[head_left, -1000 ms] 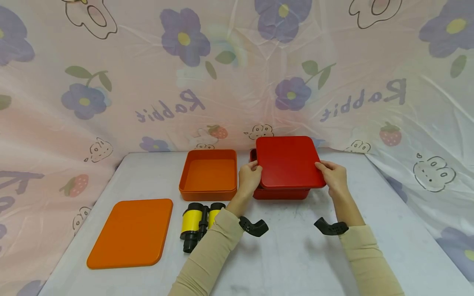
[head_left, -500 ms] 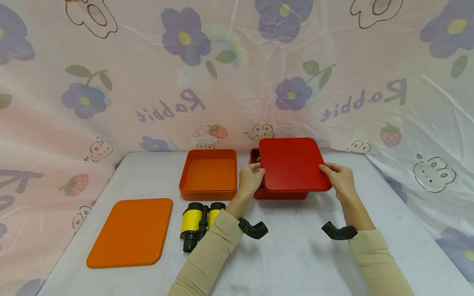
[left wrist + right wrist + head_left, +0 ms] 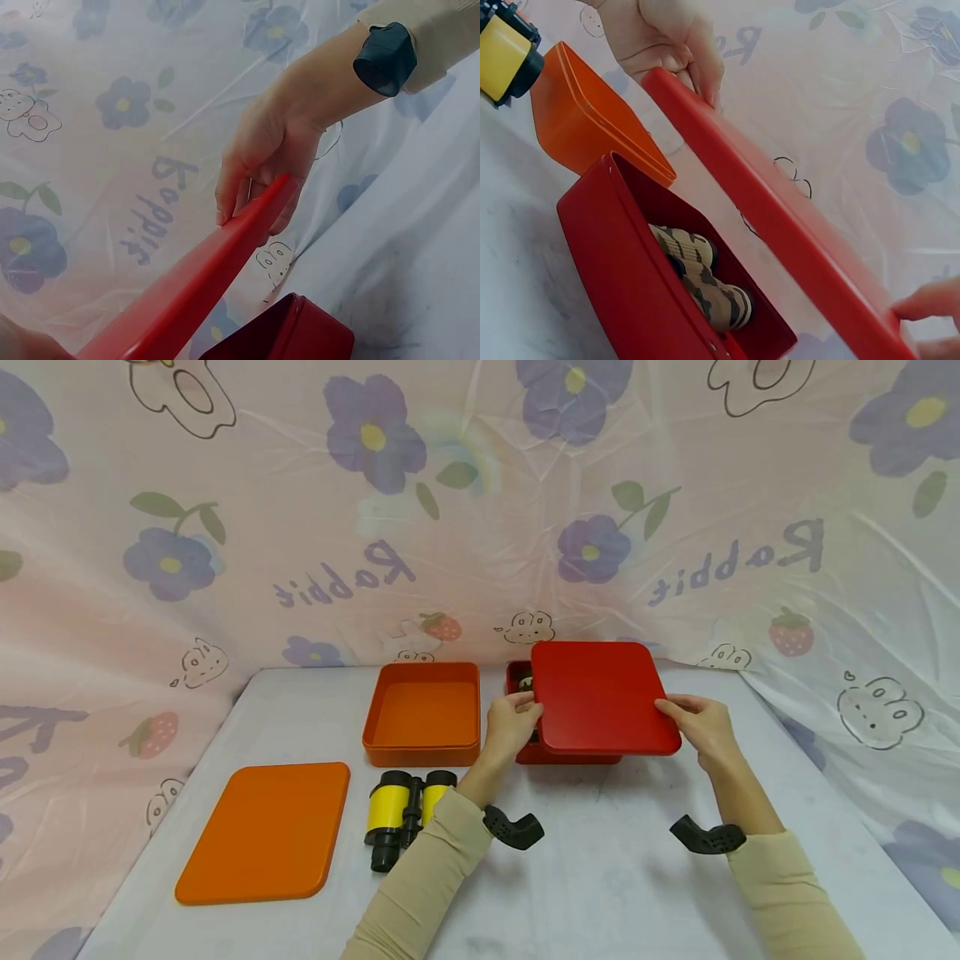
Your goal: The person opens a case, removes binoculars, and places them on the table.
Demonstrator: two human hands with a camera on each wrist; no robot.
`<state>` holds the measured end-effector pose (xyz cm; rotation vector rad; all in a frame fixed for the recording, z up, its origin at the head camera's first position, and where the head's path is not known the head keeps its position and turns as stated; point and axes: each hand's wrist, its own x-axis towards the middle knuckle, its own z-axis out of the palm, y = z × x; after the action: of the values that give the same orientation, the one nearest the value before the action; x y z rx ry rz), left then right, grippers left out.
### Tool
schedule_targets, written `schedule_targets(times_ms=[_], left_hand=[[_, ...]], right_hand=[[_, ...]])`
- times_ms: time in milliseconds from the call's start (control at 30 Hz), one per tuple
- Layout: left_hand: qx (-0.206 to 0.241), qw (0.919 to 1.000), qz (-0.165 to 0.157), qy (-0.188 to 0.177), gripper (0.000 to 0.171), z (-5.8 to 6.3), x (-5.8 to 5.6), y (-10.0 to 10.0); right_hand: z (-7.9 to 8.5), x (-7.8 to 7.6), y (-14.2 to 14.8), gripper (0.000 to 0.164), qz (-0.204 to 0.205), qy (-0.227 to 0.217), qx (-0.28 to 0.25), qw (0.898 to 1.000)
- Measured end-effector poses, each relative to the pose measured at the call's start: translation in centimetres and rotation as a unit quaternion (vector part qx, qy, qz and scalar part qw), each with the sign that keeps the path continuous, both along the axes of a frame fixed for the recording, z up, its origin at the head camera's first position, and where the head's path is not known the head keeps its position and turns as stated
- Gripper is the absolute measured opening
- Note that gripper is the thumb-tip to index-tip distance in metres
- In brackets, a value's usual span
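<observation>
binoculars (image 3: 388,811) (yellow, partly behind left sleeve (image 3: 423,878)) lie left of red lid (image 3: 603,697)

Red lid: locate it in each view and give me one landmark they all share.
Head: the red lid is right of centre, between the left hand and the right hand.
Left wrist: the red lid slants from bottom left up to centre.
Right wrist: the red lid slants from upper left to bottom right.
Shared landmark: the red box, partly visible in all three.
</observation>
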<state>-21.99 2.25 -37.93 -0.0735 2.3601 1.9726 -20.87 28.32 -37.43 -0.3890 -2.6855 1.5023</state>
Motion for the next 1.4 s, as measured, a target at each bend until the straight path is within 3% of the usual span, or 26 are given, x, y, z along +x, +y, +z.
schedule_targets(times_ms=[567,900,1200,1400], left_hand=[[0.018,0.9992,-0.033,0.011,0.034,0.3,0.8,0.6],[0.058,0.9971,-0.046,0.016,0.036,0.2,1.4,1.2],[0.052,0.9962,-0.069,0.015,0.039,0.1,2.1,1.5],[0.021,0.9966,-0.074,0.031,0.038,0.3,2.5,1.8]], right_hand=[[0.5,1.0,2.2,0.065,0.028,-0.008,0.033,0.999],[0.3,1.6,3.5,0.063,0.044,0.011,0.037,0.998],[0.2,2.4,4.6,0.065,0.062,0.013,0.039,0.997],[0.0,2.7,5.6,0.064,0.08,0.007,0.037,0.996]])
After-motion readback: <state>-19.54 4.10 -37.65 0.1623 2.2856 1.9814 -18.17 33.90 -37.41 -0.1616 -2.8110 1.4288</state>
